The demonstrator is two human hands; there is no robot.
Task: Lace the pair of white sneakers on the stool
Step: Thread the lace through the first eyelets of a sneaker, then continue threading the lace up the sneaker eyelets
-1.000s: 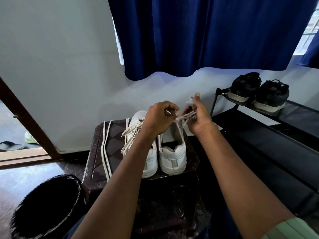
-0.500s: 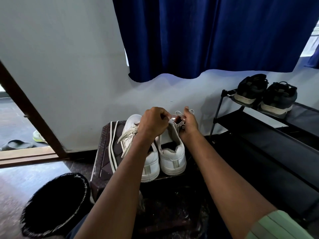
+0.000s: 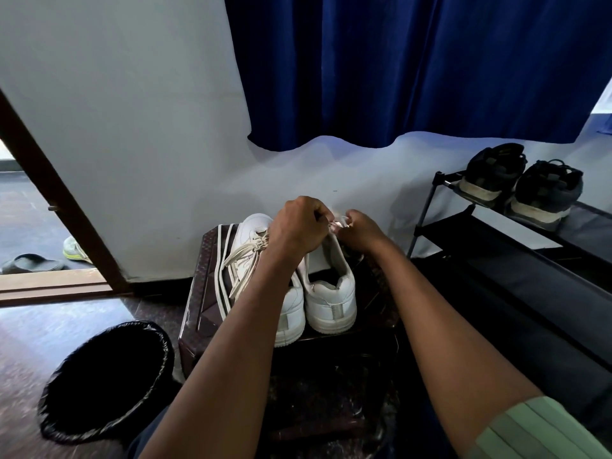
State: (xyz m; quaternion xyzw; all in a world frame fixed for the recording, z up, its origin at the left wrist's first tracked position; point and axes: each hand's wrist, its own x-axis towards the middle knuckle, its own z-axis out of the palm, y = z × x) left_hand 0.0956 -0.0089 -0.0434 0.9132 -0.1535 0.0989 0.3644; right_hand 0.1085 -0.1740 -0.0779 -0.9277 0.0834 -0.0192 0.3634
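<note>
Now both hands' fingers [image 3: 319, 216] curled tight — pinching the lace [image 3: 337, 223].

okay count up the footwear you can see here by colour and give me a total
White sneakers on the stool: 2
Dark shoes on the rack: 2
Yellow-green shoe past the doorway: 1
Dark sandal past the doorway: 1
Total: 6

I am reaching both bare forearms forward, my fists meeting at the far middle. My left hand [image 3: 299, 226] is curling knuckles-up, fingers pinching; my right hand [image 3: 359, 231], just to its right, is pinching too. A pale green sleeve [image 3: 536, 429] is covering my right upper arm.
</note>
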